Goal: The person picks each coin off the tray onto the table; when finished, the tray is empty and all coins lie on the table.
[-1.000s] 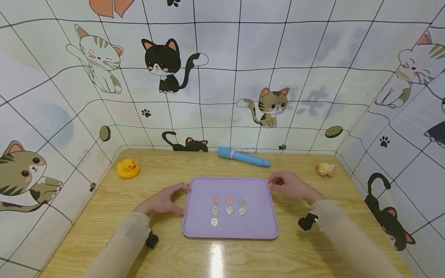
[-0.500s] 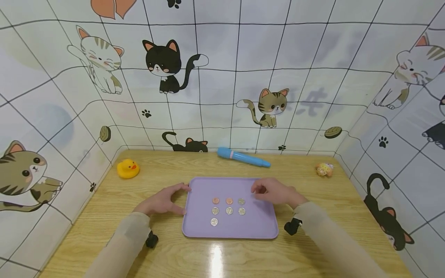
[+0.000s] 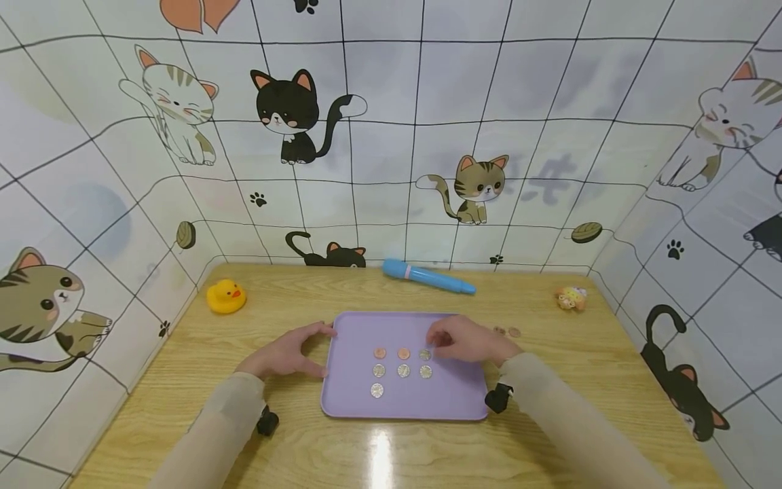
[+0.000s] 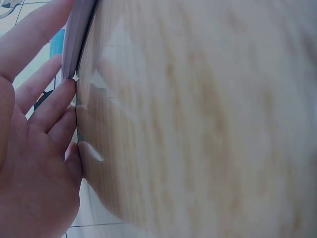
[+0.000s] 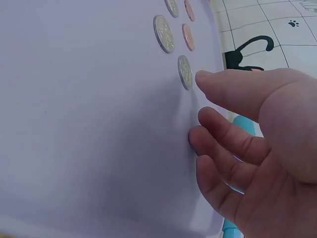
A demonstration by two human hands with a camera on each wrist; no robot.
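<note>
Lilac plastic tray [image 3: 458, 401] is sat near-centre on the wooden table [image 3: 183, 380], with seven coins laid out in rows on it: two copper and one silver in the far row, three silver in the middle, one silver [image 3: 376, 390] alone in the near row. The right hand [image 3: 467, 341] has been brought in from the tray's far-right corner over the last second and is now over the tray, fingertips just beside the far-right silver coin [image 3: 425, 354]; in the right wrist view the fingers are loosely extended with nothing gripped. Two more coins [image 3: 507, 331] are now exposed on the table right of the tray, where that hand had been. Judged: a coin pick or nudge is being set up. The left hand [image 3: 284, 352] is unchanged, relaxed fingers resting against the tray's left edge, nothing clenched. Further out: yellow duck [image 3: 225, 297] far-left, blue pen [image 3: 427, 277] far-centre, small toy [image 3: 571, 297] far-right.
</note>
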